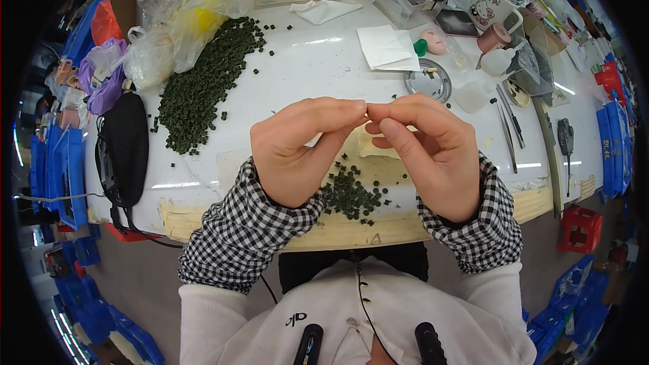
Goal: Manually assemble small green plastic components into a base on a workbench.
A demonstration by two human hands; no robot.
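Observation:
My left hand and my right hand are raised over the table's front part, with their fingertips meeting in the middle. Both are closed in a pinch. A tiny dark bit shows between the fingertips, too small to name. Below them lies a small heap of dark green, button-like pieces. Partly behind my right hand is a cream-coloured block or pad. To the left and farther back spreads a much larger heap of the same kind of small green pieces.
A black pouch lies at the left. Clear plastic bags sit beyond it. White paper napkins, a round metal dish, a white mug and tweezers stand or lie on the right side.

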